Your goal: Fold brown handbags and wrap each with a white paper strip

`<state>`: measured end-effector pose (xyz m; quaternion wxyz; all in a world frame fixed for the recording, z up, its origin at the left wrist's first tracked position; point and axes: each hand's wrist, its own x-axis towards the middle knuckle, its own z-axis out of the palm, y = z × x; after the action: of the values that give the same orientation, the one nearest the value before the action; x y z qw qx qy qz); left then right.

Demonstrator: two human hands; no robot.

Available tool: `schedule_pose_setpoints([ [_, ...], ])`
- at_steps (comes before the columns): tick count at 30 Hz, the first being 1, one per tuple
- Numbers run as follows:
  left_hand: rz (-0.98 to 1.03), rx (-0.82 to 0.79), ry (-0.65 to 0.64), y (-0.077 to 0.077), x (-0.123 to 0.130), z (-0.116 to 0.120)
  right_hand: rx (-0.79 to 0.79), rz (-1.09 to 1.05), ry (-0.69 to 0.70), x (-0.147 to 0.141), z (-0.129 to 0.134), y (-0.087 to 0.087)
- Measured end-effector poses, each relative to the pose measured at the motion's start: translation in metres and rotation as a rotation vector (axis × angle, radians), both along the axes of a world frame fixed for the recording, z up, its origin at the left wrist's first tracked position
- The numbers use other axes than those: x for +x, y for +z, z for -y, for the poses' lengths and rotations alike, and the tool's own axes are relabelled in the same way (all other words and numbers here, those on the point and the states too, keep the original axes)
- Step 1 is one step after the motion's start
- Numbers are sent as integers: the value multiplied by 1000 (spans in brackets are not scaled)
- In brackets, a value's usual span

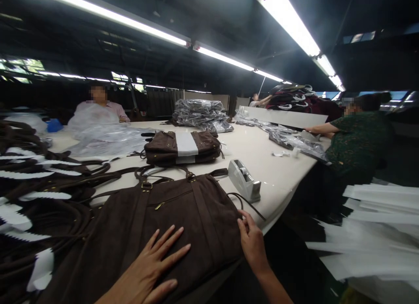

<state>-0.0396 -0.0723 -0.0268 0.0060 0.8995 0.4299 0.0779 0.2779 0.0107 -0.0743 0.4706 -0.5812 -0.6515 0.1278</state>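
Note:
A dark brown handbag [173, 216] with a short brass zipper pull lies flat at the table's near edge. Across its front rests my left hand [153, 264], palm down with the fingers spread. My right hand [252, 240] is at the bag's right side, thumb and fingers pinching its edge near a thin dark cord. Behind the bag's right corner stands a grey tape dispenser [244, 182]. Farther back is a stack of folded brown bags [157, 149] with a white paper band [187, 146] around it.
More brown bags with white-wrapped handles [42, 195] crowd the left. Clear plastic bags [104, 136] and plastic-wrapped packages [199, 114] lie on the white table [262, 151]. White paper sheets [379, 234] are piled at right. One person sits across the table; another stands at right.

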Motion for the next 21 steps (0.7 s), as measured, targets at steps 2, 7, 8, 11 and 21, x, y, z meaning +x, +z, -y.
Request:
schedule_pose_setpoints([
  [2,31,-51,-4,3,1,3,69,165,3,4,5,-4],
  [7,62,-201,53,13,7,3,161,541,36,-1,5,52],
  [8,61,-222,62,15,8,3,183,585,87,-6,6,67],
  [11,67,-244,68,16,10,3,215,666,238,-28,10,91],
  [21,41,27,52,-8,-1,-1,202,481,220,-35,25,41],
])
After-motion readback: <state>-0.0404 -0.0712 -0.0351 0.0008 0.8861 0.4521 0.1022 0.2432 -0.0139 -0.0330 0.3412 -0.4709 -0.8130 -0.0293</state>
